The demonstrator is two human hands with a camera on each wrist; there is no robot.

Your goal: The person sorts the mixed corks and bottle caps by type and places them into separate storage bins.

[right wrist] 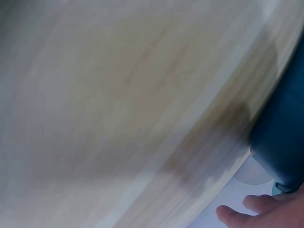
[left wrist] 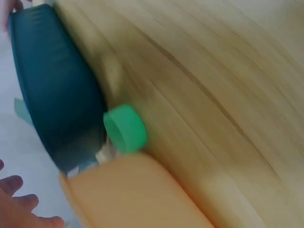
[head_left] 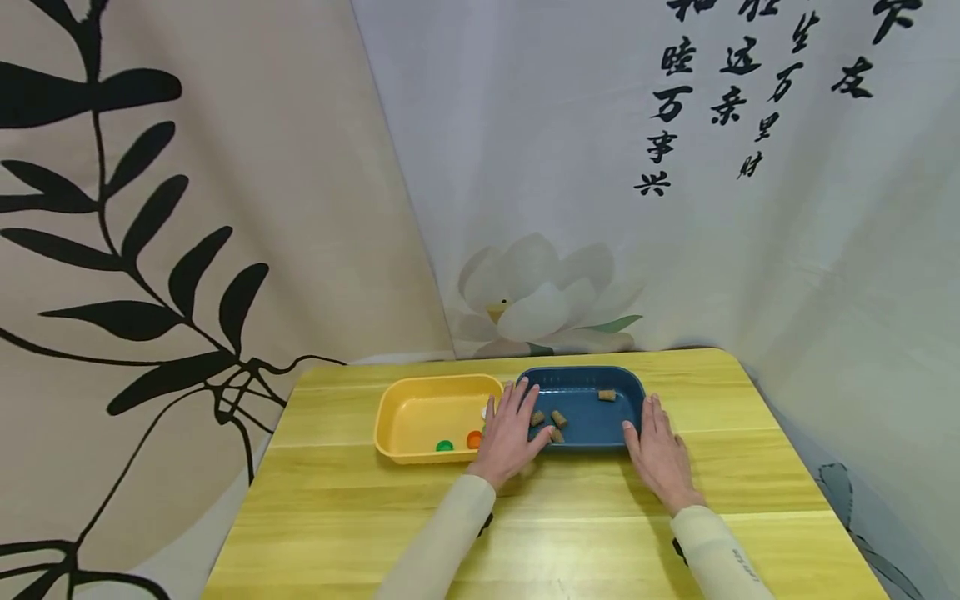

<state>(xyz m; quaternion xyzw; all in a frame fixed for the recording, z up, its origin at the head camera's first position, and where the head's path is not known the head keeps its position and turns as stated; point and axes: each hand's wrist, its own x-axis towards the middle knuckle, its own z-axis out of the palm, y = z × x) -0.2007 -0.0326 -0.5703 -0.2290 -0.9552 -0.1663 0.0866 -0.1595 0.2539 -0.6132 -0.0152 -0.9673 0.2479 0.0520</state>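
A yellow tray (head_left: 387, 421) and a blue tray (head_left: 581, 374) stand side by side on the table. My left hand (head_left: 510, 437) lies over the point where they meet, fingers spread and straight, gripping nothing. Along the blue tray's right end rests my right hand (head_left: 662, 458), with straight fingers beside the rim. Several brown cork-like pieces (head_left: 607, 395) lie in the blue tray. The yellow one holds a green cap (head_left: 445, 446), an orange cap (head_left: 474, 439) and something white, partly hidden by my left hand. In the left wrist view, a green ring-shaped cap (left wrist: 126, 128) shows between the trays.
The wooden table (head_left: 337, 525) extends in front of the trays and to both sides. Behind it hangs a pale curtain (head_left: 540, 150) with a flower and dark writing, and on the left a leaf pattern. Both wrist views are blurred.
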